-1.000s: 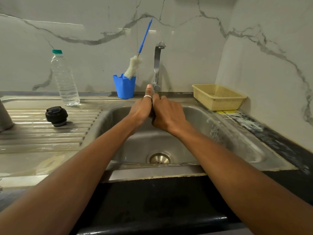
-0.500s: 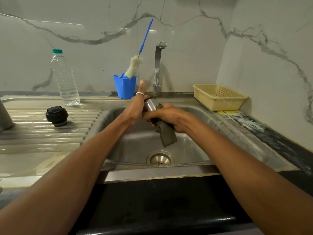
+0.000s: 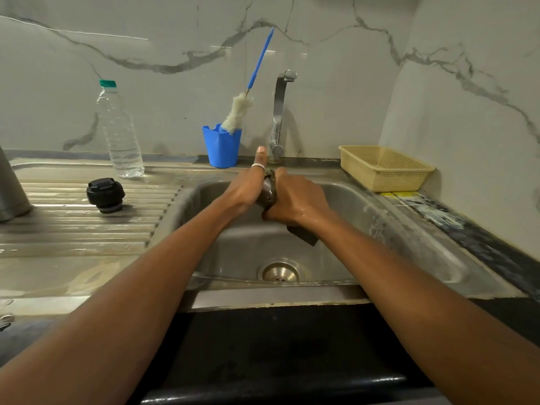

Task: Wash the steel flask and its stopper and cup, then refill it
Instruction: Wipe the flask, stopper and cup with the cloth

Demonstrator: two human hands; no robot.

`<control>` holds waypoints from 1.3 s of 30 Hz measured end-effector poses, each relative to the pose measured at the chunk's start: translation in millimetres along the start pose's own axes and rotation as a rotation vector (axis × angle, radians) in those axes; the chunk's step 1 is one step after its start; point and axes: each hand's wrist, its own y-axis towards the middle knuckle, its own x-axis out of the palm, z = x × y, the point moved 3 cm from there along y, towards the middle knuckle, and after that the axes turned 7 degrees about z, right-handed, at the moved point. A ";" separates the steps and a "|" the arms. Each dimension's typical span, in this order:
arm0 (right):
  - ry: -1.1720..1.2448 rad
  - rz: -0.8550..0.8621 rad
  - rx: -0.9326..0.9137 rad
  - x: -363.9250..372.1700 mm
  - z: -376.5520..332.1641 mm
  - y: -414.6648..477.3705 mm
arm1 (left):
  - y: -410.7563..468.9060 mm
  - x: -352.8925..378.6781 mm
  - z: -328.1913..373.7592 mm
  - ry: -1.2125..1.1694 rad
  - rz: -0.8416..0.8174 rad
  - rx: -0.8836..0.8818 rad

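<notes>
Over the sink basin (image 3: pixel 365 217), my left hand (image 3: pixel 244 190) grips the small steel cup (image 3: pixel 268 194), thumb with a ring pointing up. My right hand (image 3: pixel 296 200), wet, is wrapped round a dark scrub pad (image 3: pixel 304 235) and presses it against the cup's right side. Most of the cup is hidden between the two hands. The black stopper (image 3: pixel 105 195) stands on the ribbed drainboard (image 3: pixel 73 229) to the left. The steel flask (image 3: pixel 10 185) shows only partly at the far left edge.
A clear water bottle (image 3: pixel 120 133) with a green cap stands at the back left. A blue holder (image 3: pixel 222 146) with a bottle brush (image 3: pixel 242 108) sits beside the tap (image 3: pixel 279 115). A yellow basket (image 3: pixel 382 168) rests right of the sink. The drain (image 3: pixel 280 271) lies below my hands.
Half a second ago the cup was tilted and exposed with the pad hanging below. My right hand has since slid back up over the cup, and both hands are pressed close together.
</notes>
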 end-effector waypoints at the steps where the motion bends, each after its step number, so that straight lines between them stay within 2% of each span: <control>1: -0.019 0.004 -0.016 1.0 -1.7 0.0 | -2.8 2.5 0.3 -0.020 -0.043 -0.016; 3: -0.039 0.024 -0.044 0.5 -5.1 -0.6 | -4.0 6.9 -0.9 -0.037 -0.106 -0.055; 7: 0.023 0.013 -0.034 2.8 -5.5 1.9 | -0.2 6.9 -3.3 -0.112 -0.067 -0.044; 10: 0.364 -0.082 0.087 4.4 0.6 4.4 | 6.8 0.3 -5.4 -0.149 -0.009 0.041; 14: 1.028 -0.325 0.315 -10.7 8.3 -7.3 | 7.6 -2.9 1.7 -0.284 -0.028 0.049; 16: 1.115 -0.395 0.346 -17.2 8.6 -11.8 | 7.8 -3.4 3.2 -0.302 -0.031 0.066; 18: 1.026 -0.321 0.306 -13.5 8.6 -9.2 | 8.3 -3.4 1.2 -0.266 -0.012 0.049; 19: 0.872 -0.240 0.251 -12.4 8.8 -6.9 | 7.3 -2.6 1.3 -0.215 0.013 0.049; 22: 0.149 -0.014 -0.003 -8.1 6.9 -1.7 | 7.7 -0.8 -1.9 -0.061 0.058 0.063; 23: -0.003 0.060 -0.074 -8.6 3.9 -2.8 | 7.2 0.3 -2.1 -0.030 0.048 0.058; 25: -0.109 0.148 -0.157 -7.5 -2.4 -3.2 | 7.3 3.0 -1.8 -0.044 0.010 0.023; 27: -0.119 0.146 -0.148 -4.8 -5.4 0.9 | 9.8 5.3 -4.5 -0.122 0.006 -0.019; 30: 0.104 -0.014 -0.025 4.2 -3.1 4.5 | 12.8 5.1 -11.1 -0.153 0.034 -0.014; 32: 0.435 -0.124 0.066 4.5 1.8 3.0 | 12.5 3.1 -12.4 -0.175 -0.001 -0.002; 35: 1.000 -0.345 0.291 -7.5 6.2 -6.9 | 13.1 -2.4 -7.8 -0.368 -0.016 -0.003; 37: 1.127 -0.430 0.343 -15.0 6.0 -11.9 | 12.3 -3.4 -3.6 -0.415 -0.004 0.001; 39: 1.104 -0.426 0.343 -16.0 5.5 -12.3 | 12.2 -3.5 -2.8 -0.436 0.010 0.011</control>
